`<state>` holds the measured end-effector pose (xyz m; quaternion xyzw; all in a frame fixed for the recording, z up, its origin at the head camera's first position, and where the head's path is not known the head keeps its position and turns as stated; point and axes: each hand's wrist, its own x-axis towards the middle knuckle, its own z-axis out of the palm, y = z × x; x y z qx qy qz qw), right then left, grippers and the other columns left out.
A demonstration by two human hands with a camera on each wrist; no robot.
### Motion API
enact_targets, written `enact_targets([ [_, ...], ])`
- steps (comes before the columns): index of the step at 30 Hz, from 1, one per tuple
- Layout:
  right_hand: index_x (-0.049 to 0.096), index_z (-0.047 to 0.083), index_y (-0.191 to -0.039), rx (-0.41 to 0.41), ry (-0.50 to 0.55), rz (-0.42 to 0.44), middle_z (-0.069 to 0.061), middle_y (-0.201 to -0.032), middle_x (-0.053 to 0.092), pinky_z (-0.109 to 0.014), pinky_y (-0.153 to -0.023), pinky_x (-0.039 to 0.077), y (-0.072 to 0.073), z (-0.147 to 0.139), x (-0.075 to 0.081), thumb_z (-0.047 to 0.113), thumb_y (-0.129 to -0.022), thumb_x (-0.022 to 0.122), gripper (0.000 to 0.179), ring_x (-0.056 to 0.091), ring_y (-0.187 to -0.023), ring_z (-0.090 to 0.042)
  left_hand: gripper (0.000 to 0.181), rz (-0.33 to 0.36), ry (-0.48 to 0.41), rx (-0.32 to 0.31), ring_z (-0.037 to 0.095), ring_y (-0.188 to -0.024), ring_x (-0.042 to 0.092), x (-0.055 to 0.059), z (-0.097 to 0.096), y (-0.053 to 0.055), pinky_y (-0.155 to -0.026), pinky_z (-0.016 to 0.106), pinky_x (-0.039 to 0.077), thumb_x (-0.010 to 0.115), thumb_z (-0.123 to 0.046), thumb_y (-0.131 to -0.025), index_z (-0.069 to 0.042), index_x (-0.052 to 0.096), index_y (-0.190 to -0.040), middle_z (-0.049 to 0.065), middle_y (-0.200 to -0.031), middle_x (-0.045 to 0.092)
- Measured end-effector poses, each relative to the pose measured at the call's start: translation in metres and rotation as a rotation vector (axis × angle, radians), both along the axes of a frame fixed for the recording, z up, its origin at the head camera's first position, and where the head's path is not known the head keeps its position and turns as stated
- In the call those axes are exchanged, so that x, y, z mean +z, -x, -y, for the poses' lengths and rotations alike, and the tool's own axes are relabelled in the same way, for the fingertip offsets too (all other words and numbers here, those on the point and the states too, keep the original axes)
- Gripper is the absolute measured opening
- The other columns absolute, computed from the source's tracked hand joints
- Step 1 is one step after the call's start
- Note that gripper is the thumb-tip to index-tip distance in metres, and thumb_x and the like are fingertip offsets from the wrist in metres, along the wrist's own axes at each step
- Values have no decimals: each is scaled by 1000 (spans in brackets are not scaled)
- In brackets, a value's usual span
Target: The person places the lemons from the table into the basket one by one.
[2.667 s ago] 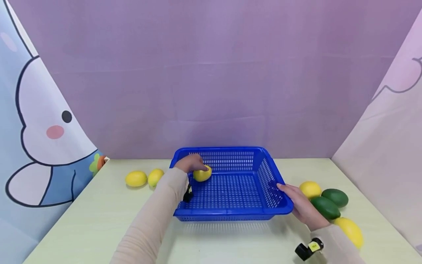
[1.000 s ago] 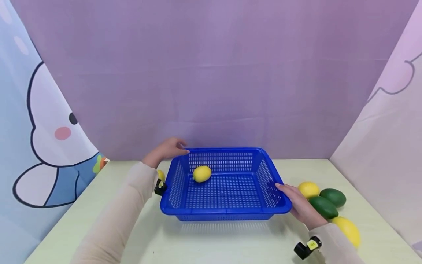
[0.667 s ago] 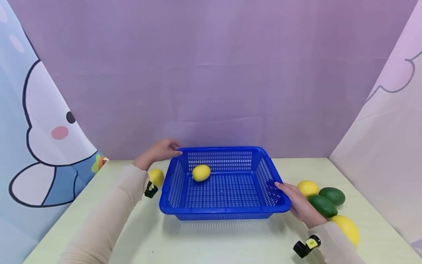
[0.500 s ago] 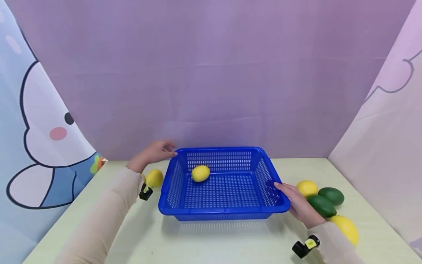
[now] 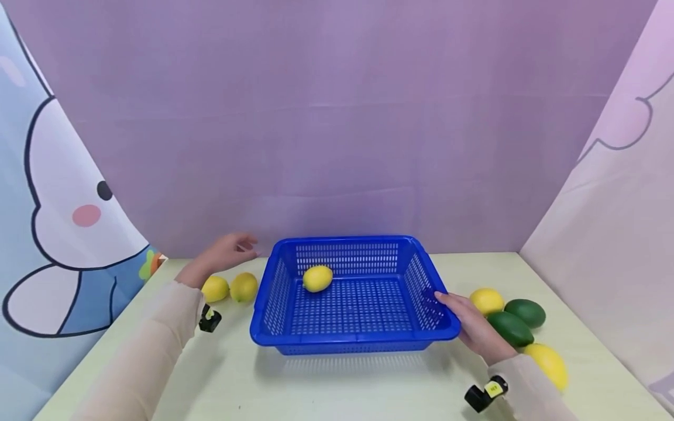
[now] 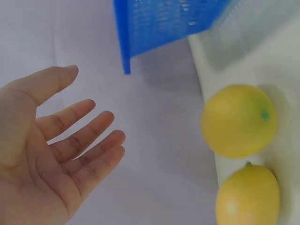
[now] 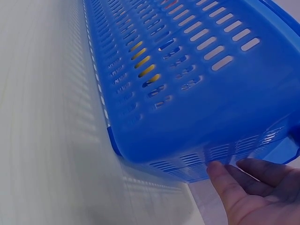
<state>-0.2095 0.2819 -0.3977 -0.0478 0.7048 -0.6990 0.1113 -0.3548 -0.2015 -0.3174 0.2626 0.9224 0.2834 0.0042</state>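
A blue plastic basket [image 5: 350, 338] with slotted walls stands on the table, and one lemon [image 5: 317, 279] lies inside it at the back left. My right hand [image 5: 474, 327] grips the basket's right side, thumb over the rim; in the right wrist view its fingers [image 7: 229, 185] touch the outer wall below the rim. My left hand [image 5: 223, 252] hovers empty to the left of the basket, fingers spread and loosely bent, as the left wrist view also shows. Two lemons, one nearer the basket [image 5: 244, 287] and one farther left [image 5: 215, 289], lie below that hand, apart from it.
Right of the basket, partly behind the right hand, lie a lemon [image 5: 487, 301], two dark green avocado-like fruits [image 5: 525, 313] and a larger yellow fruit [image 5: 547, 367]. A purple cloth [image 5: 347, 128] hangs behind the table; printed cloths flank both sides.
My left hand let go of the lemon inside the basket, came out over the left rim and moved left, above the two lemons. The right hand has stayed on the basket.
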Motion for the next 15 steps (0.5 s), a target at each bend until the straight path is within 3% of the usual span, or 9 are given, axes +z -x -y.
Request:
enact_targets([
  [7, 27, -14, -139, 5, 6, -9, -8, -103, 67, -35, -79, 56, -1, -1, 1, 36, -101, 38, 63, 66, -89, -20, 41, 11, -17, 9, 40, -106, 55, -7, 19, 0, -89, 53, 48, 58, -19, -92, 8, 53, -122, 26, -119, 57],
  [15, 35, -12, -135, 1, 14, -2, -7, -100, 67, -34, -78, 56, -2, 0, 2, 35, -101, 38, 58, 66, -88, -20, 43, 8, 20, 49, 41, -107, 54, -21, 43, 1, -89, 53, 48, 60, -24, -92, 5, 53, -124, 25, -120, 57],
])
